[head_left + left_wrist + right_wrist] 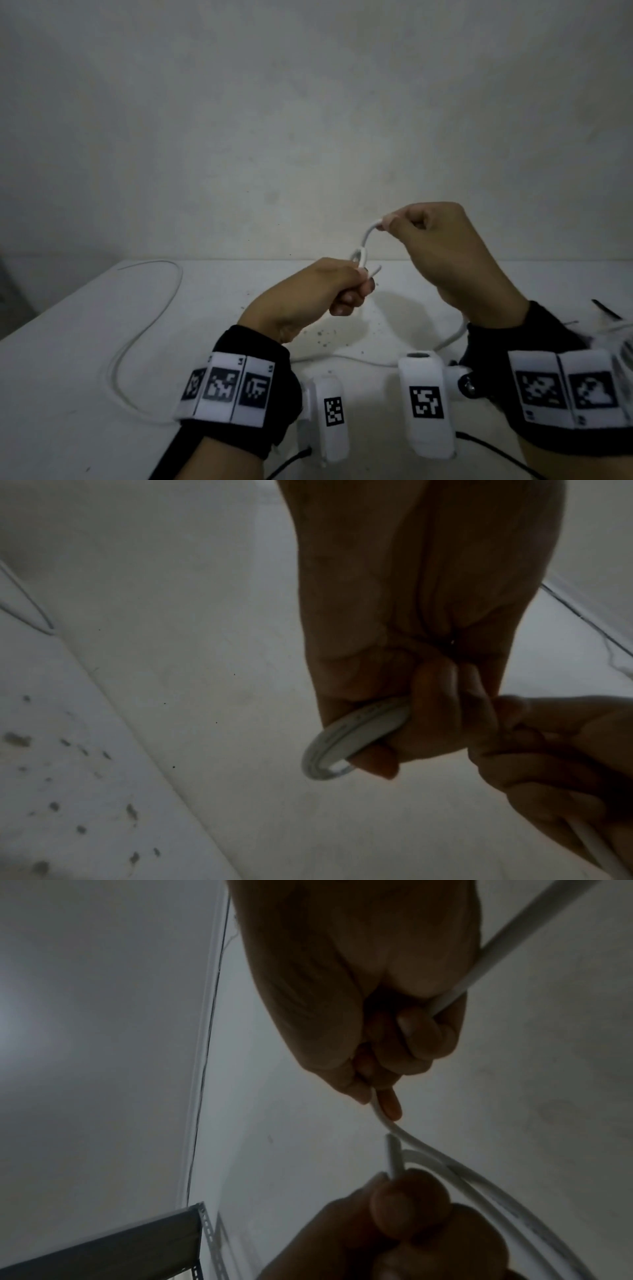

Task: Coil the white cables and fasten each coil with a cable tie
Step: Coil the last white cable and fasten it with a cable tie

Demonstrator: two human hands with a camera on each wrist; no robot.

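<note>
We can read almost nothing. The left wristband (227, 387) carries black-and-white square code markers with tiny characters above them, too blurred to make out; the right wristband (561, 387) shows only similar markers, without legible text.

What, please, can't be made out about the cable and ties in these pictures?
- Number of turns in the coil: the left hand covers most of it in every view.
- Cable length: it runs behind the wrist bands in the head view.
- Dark strips, perhaps cable ties: cut off by the right edge, blurred.
- The right hand hides its grip on the cable.
</note>
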